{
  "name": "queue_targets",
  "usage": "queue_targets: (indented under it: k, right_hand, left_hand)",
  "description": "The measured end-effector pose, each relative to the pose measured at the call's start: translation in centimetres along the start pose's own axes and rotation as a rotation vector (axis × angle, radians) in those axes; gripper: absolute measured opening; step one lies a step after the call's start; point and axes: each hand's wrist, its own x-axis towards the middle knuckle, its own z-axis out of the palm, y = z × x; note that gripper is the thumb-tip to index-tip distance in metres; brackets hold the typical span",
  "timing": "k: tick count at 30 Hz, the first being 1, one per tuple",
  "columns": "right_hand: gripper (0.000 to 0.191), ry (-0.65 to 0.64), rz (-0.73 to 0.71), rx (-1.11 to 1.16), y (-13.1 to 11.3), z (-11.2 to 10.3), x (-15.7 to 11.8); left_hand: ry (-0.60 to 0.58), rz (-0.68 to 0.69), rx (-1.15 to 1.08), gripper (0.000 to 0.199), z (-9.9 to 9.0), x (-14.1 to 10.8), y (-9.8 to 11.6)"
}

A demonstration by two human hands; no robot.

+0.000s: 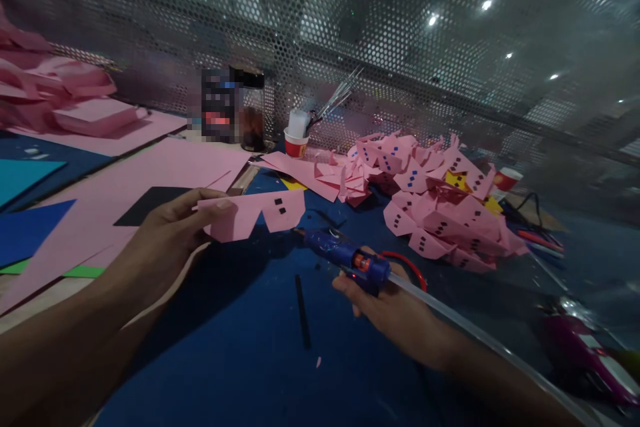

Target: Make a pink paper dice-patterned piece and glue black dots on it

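Between its thumb and fingers my left hand [175,230] pinches a pink paper cutout [240,219], which has a V-shaped notch in its lower edge and two small black squares near its right end. My right hand [380,300] is wrapped round a blue glue gun [330,247]. Its nozzle points left, close to the cutout's lower right edge; whether they touch I cannot tell. A long clear glue stick [465,323] runs out of the gun's back over my right forearm. On the blue surface below lies a thin black strip [302,310].
A heap of pink paper pieces with dark squares [445,213] lies at right. Pink sheets [165,163] and a black sheet [150,205] lie at left. Behind stand a paper cup [297,143] and a dark-lidded jar [253,113], before a perforated metal panel [240,20].
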Motion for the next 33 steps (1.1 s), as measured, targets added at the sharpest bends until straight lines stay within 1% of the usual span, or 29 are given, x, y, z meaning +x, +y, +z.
queue_targets:
  k: [4, 8, 12, 15, 26, 30, 33]
  right_hand:
    - [0.040, 0.005, -0.030, -0.008, -0.23, -0.04, 0.04]
    - [0.034, 0.049, -0.075, -0.033, -0.52, -0.13, 0.00]
    - [0.029, 0.043, -0.131, -0.090, -0.79, -0.42, 0.07]
    - [0.029, 0.042, -0.134, -0.125, -0.73, -0.48, 0.14]
    - [0.031, 0.077, -0.143, -0.084, 0.07, 0.23, 0.31]
    - [0.031, 0.035, -0.142, -0.085, 0.04, 0.17, 0.37]
    - [0.032, 0.042, -0.147, -0.086, 0.13, 0.06, 0.41]
  left_hand:
    - [-0.016, -0.007, 0.044, 0.020, 0.10, -0.17, -0.02]
    - [-0.045, -0.027, 0.059, 0.020, 0.09, -0.34, -0.02]
    - [-0.057, -0.015, 0.067, 0.020, 0.16, -0.41, -0.13]
    - [-0.063, 0.006, 0.091, 0.019, 0.23, -0.38, -0.21]
    - [-0.072, 0.005, 0.121, 0.020, -0.02, -0.42, -0.28]
    - [-0.063, 0.009, 0.121, 0.020, 0.08, -0.44, -0.24]
    - [-0.070, 0.021, 0.120, 0.018, 0.15, -0.40, -0.32]
